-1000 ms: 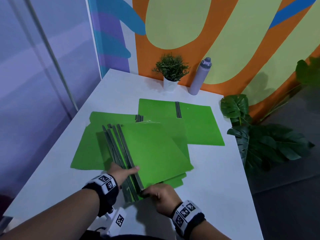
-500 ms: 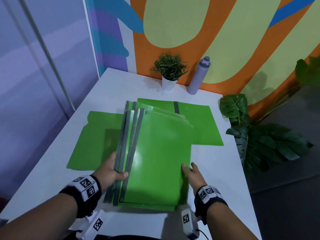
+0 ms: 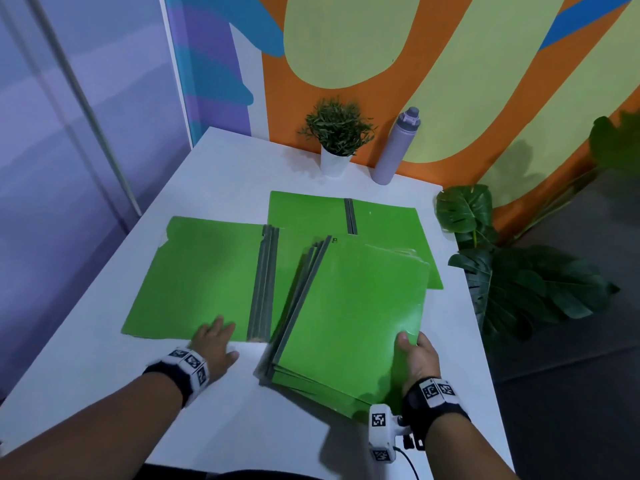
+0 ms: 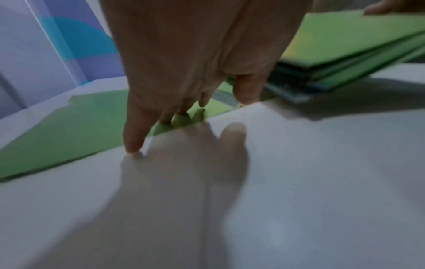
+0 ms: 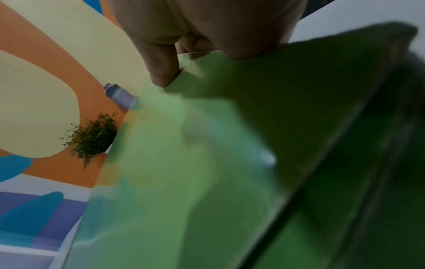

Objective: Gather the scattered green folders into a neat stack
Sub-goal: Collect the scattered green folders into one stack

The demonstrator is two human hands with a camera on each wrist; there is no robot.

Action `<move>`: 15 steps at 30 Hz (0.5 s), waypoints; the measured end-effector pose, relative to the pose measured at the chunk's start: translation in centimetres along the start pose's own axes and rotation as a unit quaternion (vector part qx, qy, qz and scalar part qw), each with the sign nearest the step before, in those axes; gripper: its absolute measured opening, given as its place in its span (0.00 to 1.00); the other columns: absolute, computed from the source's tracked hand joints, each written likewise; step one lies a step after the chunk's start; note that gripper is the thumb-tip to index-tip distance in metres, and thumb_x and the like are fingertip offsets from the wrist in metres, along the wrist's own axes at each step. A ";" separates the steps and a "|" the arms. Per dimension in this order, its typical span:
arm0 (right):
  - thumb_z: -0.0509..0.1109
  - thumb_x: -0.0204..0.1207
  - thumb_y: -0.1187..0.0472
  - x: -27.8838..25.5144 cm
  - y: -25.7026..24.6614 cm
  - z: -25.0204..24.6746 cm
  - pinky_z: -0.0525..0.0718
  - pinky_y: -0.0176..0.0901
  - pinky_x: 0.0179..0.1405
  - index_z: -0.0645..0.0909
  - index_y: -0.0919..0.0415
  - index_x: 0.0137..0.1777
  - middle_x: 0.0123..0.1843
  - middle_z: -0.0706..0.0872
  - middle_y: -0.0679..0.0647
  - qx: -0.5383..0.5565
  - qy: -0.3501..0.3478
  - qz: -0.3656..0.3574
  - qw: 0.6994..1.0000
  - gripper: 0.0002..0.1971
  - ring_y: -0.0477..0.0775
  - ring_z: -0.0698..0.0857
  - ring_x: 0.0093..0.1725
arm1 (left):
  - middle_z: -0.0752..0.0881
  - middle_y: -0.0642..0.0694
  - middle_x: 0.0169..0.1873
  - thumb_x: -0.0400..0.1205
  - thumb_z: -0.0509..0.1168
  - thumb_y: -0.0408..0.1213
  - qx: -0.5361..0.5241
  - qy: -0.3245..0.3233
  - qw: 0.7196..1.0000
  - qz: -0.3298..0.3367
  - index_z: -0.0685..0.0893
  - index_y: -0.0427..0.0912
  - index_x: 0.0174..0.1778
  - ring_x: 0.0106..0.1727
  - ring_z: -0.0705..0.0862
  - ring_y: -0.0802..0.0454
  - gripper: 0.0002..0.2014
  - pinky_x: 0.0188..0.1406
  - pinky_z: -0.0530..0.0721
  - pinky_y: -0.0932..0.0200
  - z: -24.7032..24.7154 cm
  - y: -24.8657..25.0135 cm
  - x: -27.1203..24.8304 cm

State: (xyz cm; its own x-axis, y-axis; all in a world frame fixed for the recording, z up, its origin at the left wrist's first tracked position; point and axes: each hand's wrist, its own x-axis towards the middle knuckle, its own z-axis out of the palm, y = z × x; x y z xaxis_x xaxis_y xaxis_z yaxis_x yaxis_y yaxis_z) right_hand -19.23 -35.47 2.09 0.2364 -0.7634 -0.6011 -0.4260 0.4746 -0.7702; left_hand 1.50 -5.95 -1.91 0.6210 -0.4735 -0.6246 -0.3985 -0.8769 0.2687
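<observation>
Under right hand (image 3: 417, 358) | folder stack (image 3: 349, 317) | fingers hidden, wrist view blurred

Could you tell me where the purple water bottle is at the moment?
In the head view, the purple water bottle stands at the table's far edge against the mural, just right of the small potted plant.
</observation>
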 end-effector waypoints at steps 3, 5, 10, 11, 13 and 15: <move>0.67 0.79 0.60 0.1 0.3 -0.6 0.59 0.69 0.75 0.58 0.56 0.80 0.83 0.60 0.57 0.007 0.005 0.005 1.000 0.32 0.67 0.61 0.79 | 0.55 0.53 0.84 0.83 0.54 0.54 0.042 0.061 0.995 -0.064 0.58 0.54 0.81 0.83 0.59 0.44 0.29 0.75 0.62 0.27 -0.2 -2.9 -0.2; 0.68 0.79 0.59 0.2 0.4 -0.7 0.59 0.69 0.74 0.60 0.56 0.80 0.83 0.61 0.56 0.004 0.004 0.007 1.000 0.31 0.67 0.61 0.79 | 0.75 0.47 0.71 0.80 0.56 0.60 0.059 0.114 0.983 -0.132 0.74 0.51 0.69 0.70 0.76 0.43 0.25 0.70 0.69 0.31 -1.2 -4.5 -0.6; 0.68 0.78 0.60 -0.6 0.4 0.5 0.58 0.69 0.75 0.60 0.57 0.80 0.83 0.61 0.57 0.000 -0.019 0.004 1.000 0.32 0.68 0.61 0.79 | 0.76 0.46 0.43 0.78 0.67 0.53 -0.017 0.174 0.981 -0.085 0.80 0.41 0.52 0.39 0.82 0.49 0.18 0.47 0.87 0.49 -1.5 -4.6 -0.7; 0.69 0.78 0.61 -0.6 0.5 0.7 0.59 0.68 0.75 0.60 0.57 0.80 0.82 0.62 0.57 0.000 -0.027 0.003 1.000 0.32 0.67 0.62 0.79 | 0.75 0.46 0.42 0.77 0.69 0.50 -0.024 0.164 0.983 -0.080 0.80 0.39 0.53 0.38 0.81 0.49 0.18 0.46 0.87 0.52 -1.3 -4.1 -0.7; 0.69 0.78 0.61 -0.9 0.7 1.2 0.59 0.68 0.74 0.61 0.56 0.80 0.82 0.62 0.57 -0.006 -0.037 0.003 0.999 0.32 0.67 0.63 0.79 | 0.75 0.45 0.40 0.77 0.70 0.45 -0.011 0.147 0.985 -0.092 0.83 0.35 0.53 0.36 0.80 0.48 0.17 0.44 0.85 0.57 -0.8 -3.6 -0.8; 0.69 0.78 0.60 -1.1 0.9 1.5 0.58 0.69 0.75 0.60 0.55 0.80 0.83 0.61 0.57 -0.012 -0.043 0.004 0.999 0.32 0.67 0.61 0.79 | 0.77 0.44 0.38 0.78 0.69 0.42 0.008 0.146 0.983 -0.109 0.86 0.34 0.51 0.34 0.81 0.48 0.14 0.42 0.85 0.58 -0.5 -3.9 -1.2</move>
State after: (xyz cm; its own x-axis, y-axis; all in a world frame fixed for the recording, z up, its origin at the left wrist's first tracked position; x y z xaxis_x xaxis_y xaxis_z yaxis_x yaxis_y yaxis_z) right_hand -18.60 -33.55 1.78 0.3072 -0.7186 -0.6239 -0.4493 0.4684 -0.7607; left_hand 2.64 -2.00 -1.90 0.8589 -0.2805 -0.4286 -0.2439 -0.9597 0.1393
